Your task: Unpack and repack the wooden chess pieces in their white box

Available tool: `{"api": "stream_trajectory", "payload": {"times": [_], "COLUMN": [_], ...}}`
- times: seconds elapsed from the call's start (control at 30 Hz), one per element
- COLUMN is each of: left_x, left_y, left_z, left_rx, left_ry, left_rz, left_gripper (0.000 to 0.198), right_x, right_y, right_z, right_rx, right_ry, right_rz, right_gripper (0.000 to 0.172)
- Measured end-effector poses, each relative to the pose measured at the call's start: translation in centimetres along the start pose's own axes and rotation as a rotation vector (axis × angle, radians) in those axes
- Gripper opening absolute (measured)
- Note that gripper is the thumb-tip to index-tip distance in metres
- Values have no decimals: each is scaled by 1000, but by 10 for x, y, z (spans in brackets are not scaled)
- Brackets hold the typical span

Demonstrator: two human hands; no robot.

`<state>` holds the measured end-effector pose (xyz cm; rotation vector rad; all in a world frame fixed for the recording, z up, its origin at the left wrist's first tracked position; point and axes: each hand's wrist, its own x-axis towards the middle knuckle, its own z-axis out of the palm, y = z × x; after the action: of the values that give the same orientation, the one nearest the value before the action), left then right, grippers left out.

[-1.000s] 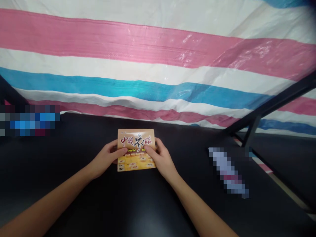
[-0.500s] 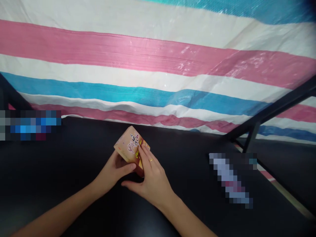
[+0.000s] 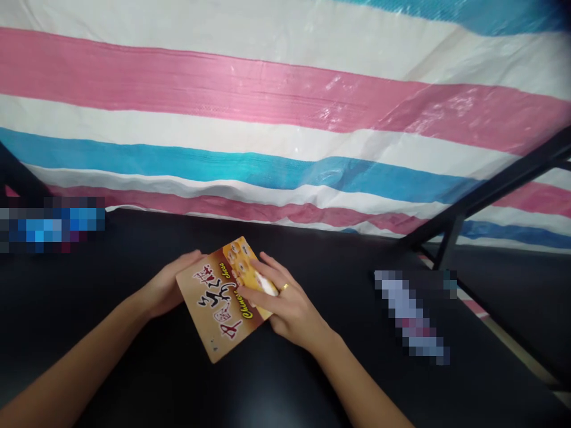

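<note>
Left hand and right hand clasp a Chinese chess box between them, contents hidden.

Two slim bare forearms and a narrow gold-coloured ring on the right hand

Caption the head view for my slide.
Right hand grips Chinese chess box, left hand at its edge, over black table.

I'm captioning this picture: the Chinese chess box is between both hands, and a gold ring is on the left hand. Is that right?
Not quite: the gold ring is on the right hand, not the left hand, as the head view shows. The Chinese chess box is between both hands, as you say.
</note>
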<state>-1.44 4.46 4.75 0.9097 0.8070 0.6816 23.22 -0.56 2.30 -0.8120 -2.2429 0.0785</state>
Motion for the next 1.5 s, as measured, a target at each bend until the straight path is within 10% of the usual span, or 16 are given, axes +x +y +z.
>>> {"api": "stream_trajectory", "payload": {"times": [0.23, 0.37, 0.5, 0.7, 0.93, 1.23, 1.5], "left_x": [-1, 4, 4, 0, 0, 2, -9], "left_y": [-12, -22, -28, -22, -17, -22, -28], "left_z": [6, 17, 24, 21, 15, 32, 23], "left_rx": [-79, -157, -130, 128, 199, 81, 748], "left_ry": [-50, 77, 123, 24, -118, 225, 240], "left_rz": [9, 161, 171, 140, -18, 42, -173], "left_gripper": [36, 44, 51, 43, 47, 51, 53], "right_x": [-4, 3, 8, 9, 8, 12, 8], "right_y": [12, 8, -1, 4, 2, 6, 15], "right_z": [8, 10, 10, 3, -8, -7, -2], "right_rx": [368, 977, 1170, 1057, 1146, 1106, 661], "right_ry": [287, 181, 151, 472, 168, 343, 110], "right_rz": [615, 1018, 998, 1036, 1069, 1132, 1040], "right_gripper": [46, 48, 49, 44, 32, 57, 36]}}
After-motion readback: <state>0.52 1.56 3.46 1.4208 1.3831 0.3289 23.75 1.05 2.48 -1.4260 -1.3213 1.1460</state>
